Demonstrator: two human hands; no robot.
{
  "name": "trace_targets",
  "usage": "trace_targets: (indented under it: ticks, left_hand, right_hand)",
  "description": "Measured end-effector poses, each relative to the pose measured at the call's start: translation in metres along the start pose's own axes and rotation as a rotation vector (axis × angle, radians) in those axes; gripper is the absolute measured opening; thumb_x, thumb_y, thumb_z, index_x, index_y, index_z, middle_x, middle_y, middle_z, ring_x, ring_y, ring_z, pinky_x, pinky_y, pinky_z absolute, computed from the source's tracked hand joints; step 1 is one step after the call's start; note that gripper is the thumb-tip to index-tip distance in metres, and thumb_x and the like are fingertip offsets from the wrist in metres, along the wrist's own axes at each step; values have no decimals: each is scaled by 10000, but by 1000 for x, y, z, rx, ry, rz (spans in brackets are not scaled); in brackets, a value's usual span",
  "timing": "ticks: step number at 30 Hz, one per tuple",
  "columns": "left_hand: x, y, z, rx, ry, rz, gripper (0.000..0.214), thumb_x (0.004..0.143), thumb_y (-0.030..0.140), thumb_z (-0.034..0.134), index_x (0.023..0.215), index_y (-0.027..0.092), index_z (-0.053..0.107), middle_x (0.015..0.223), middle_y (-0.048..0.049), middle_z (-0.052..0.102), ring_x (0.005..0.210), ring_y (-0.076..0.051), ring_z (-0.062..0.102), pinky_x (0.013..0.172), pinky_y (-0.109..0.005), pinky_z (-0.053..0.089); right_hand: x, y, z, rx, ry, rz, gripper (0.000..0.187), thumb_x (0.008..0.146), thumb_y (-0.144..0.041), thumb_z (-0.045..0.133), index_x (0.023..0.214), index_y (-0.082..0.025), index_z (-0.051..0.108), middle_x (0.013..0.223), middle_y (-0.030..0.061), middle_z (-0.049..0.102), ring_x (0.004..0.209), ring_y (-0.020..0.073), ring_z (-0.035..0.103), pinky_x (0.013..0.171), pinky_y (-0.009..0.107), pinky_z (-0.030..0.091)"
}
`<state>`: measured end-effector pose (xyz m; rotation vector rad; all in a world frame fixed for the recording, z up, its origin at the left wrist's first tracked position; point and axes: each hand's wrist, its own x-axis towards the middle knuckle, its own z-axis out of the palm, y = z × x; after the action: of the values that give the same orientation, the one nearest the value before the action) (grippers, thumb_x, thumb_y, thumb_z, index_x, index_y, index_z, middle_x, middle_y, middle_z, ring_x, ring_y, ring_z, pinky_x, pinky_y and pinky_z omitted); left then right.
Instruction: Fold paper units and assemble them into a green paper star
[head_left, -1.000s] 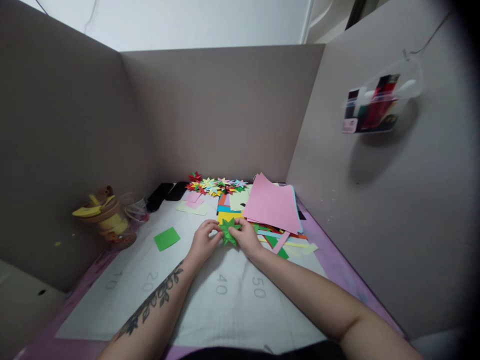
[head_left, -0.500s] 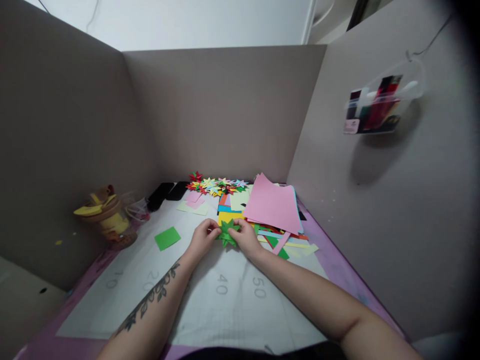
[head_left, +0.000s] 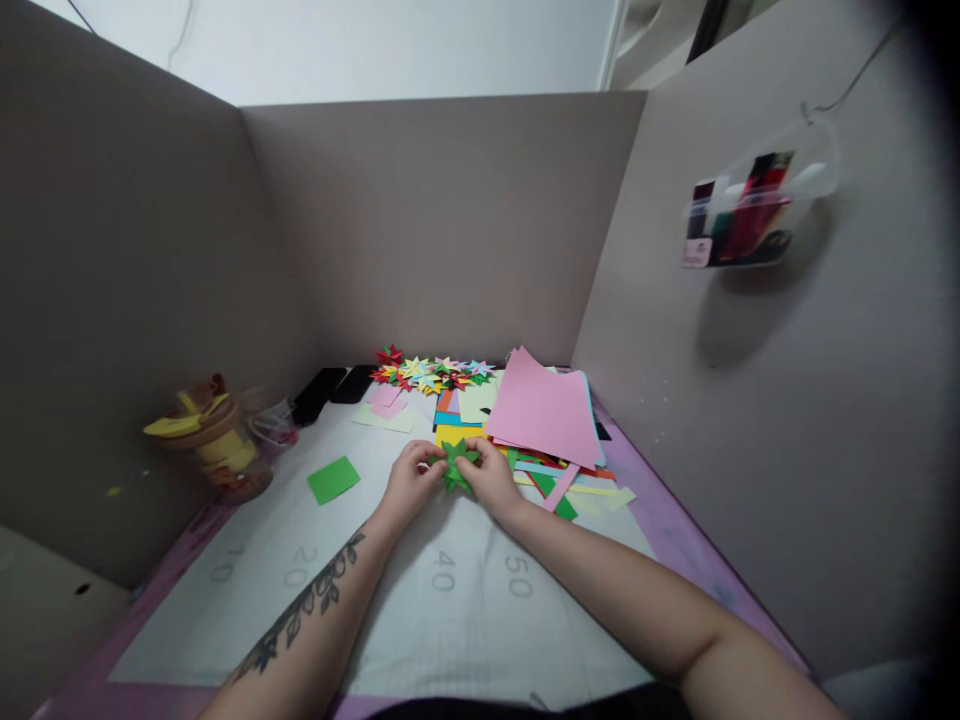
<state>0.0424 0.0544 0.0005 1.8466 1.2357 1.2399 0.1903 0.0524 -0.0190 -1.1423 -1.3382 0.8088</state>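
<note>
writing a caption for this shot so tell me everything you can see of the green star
The green star is all one colour and looks like folded paper, with pointed tips around it and layered folds toward the middle. In the view it sits just below the yellow paper. The left hand pinches its left edge; the right hand holds its right side, thumb across the front. Fingers cover parts, so its tips cannot all be counted.

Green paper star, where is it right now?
In the head view, the green paper star is just left of centre, below the middle, between the fingertips of the left hand and right hand, beside the yellow sheet.
</note>
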Motion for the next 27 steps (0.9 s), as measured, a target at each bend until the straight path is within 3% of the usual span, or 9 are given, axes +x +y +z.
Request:
trace_targets:
  ticks: [4,12,20,27]
  left_hand:
    - [-1,3,3,-48,47,-18,134,688,192,587,798,182,662,933,-53,561,838,-150,568,608,-225,476]
    - [-1,5,0,-23,94,5,156,689,249,606,821,183,656,917,-40,562,725,-121,559,590,-223,471]
    - [-1,8,-4,133,68,109,147,729,228,571,849,185,642,804,-30,587,633,-120,507,583,-241,434]
    - [0,5,-7,72,11,71,160,725,235,581,852,192,667,826,-32,632,668,-129,541,613,-247,439]
  right_hand:
    - [-1,-2,-1,-42,30,-41,168,678,-256,548,829,-184,569,804,17,597,703,157,530,646,259,424]
    - [1,0,0,96,2,43,211,669,-292,564,848,-181,552,756,5,584,619,135,515,563,237,423]
    - [2,-3,0,111,2,51,176,657,-269,576,807,-184,541,748,0,562,642,135,512,571,231,418]
    - [1,-6,-1,136,-7,56,156,650,-268,579,775,-186,538,721,-12,562,609,124,508,553,228,418]
